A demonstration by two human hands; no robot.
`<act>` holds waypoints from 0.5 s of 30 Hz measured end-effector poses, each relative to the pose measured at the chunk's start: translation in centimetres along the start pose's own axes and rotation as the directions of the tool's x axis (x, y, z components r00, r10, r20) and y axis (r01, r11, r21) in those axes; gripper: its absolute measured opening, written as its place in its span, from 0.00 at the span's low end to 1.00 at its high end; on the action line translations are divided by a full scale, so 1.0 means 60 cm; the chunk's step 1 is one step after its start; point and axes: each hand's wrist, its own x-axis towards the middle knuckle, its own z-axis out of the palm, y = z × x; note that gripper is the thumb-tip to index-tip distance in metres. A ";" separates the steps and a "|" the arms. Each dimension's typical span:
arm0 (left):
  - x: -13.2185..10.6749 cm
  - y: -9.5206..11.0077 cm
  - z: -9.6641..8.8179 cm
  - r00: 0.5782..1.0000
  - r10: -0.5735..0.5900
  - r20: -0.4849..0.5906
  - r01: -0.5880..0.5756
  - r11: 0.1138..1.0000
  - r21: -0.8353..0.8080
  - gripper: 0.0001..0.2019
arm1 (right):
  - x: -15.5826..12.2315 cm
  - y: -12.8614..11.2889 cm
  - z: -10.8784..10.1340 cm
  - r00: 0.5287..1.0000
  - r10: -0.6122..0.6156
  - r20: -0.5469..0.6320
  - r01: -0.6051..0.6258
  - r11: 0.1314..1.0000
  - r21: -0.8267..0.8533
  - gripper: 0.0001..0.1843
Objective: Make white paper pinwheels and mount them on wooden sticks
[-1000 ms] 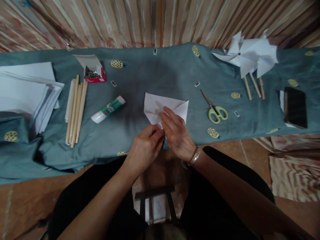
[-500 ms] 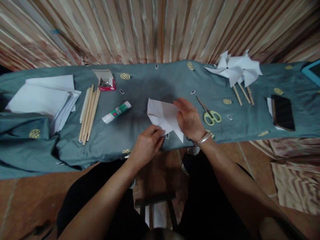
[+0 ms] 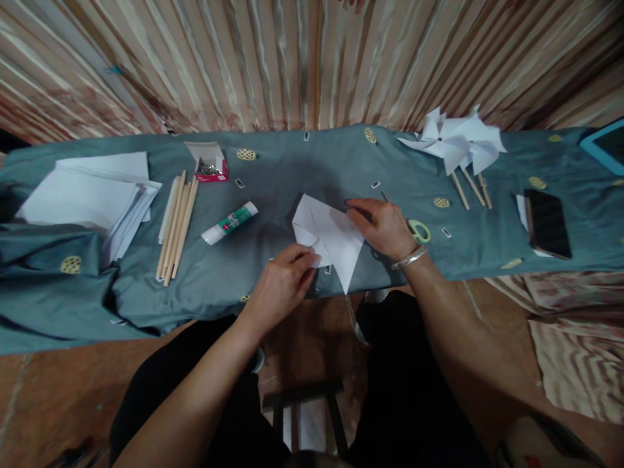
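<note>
A white sheet of paper (image 3: pixel 336 237), partly cut and folded at its left side, lies before me with one point hanging toward the table's front edge. Its lower left part is pinched between the thumb and fingers of my left hand (image 3: pixel 287 276). My right hand (image 3: pixel 383 224) is at the sheet's right edge, fingers stretched out and apart from the thumb, the tips over or against the paper. Partly hidden behind that hand are green-handled scissors (image 3: pixel 420 231). A glue stick (image 3: pixel 229 223) lies to the left of the sheet.
On the left are stacked white paper (image 3: pixel 92 185), several wooden sticks (image 3: pixel 178 227) and an open box of metal pins (image 3: pixel 210 170). White paper pinwheels (image 3: pixel 455 140) on sticks lie at the back right, a phone (image 3: pixel 548 223) nearer. A blue-edged device (image 3: pixel 604 146) sits far right.
My right hand has moved right, off the middle of the sheet to its edge, now covering more of the scissors. The paper has turned slightly; my left hand still pinches it.
</note>
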 end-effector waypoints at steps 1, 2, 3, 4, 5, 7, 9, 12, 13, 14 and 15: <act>0.001 -0.001 -0.003 1.000 -0.002 0.002 0.002 1.000 -0.003 0.10 | -0.002 -0.001 -0.004 0.999 0.033 0.008 -0.033 0.999 0.019 0.17; 0.001 -0.002 -0.006 1.000 -0.001 0.005 0.001 1.000 -0.005 0.10 | -0.004 -0.002 -0.008 0.998 0.064 0.016 -0.064 0.997 0.039 0.17; 0.002 -0.004 -0.009 1.000 -0.002 0.008 0.002 1.000 -0.005 0.10 | -0.006 -0.002 -0.010 0.996 0.091 0.024 -0.092 0.994 0.062 0.17; 0.002 -0.006 -0.011 1.000 -0.001 0.010 0.001 1.000 -0.003 0.10 | -0.008 -0.002 -0.011 0.993 0.112 0.033 -0.114 0.990 0.084 0.16; 0.002 -0.008 -0.013 1.000 0.001 0.009 -0.001 1.000 0.000 0.10 | -0.011 -0.002 -0.012 0.991 0.126 0.042 -0.130 0.986 0.105 0.16; 0.003 -0.012 -0.015 1.000 0.006 0.005 -0.006 1.000 0.010 0.11 | -0.014 -0.001 -0.012 0.988 0.142 0.064 -0.150 0.979 0.139 0.16; 0.003 -0.017 -0.014 1.000 0.013 0.002 -0.013 1.000 0.023 0.11 | -0.017 0.002 -0.010 0.986 0.148 0.083 -0.160 0.974 0.160 0.15; 0.003 -0.023 -0.011 1.000 0.023 -0.001 -0.023 0.999 0.031 0.12 | -0.022 0.006 -0.007 0.983 0.156 0.092 -0.170 0.970 0.174 0.14; 0.003 -0.024 -0.011 1.000 0.030 -0.003 -0.030 0.999 0.030 0.12 | -0.024 0.007 -0.006 0.984 0.155 0.091 -0.169 0.970 0.175 0.14; 0.003 -0.025 -0.011 0.999 0.036 -0.005 -0.036 0.999 0.031 0.12 | -0.026 0.007 -0.005 0.984 0.153 0.090 -0.167 0.970 0.175 0.14; 0.004 -0.025 -0.012 0.999 0.045 -0.007 -0.044 0.998 0.033 0.12 | -0.028 0.007 -0.005 0.984 0.151 0.090 -0.165 0.971 0.173 0.14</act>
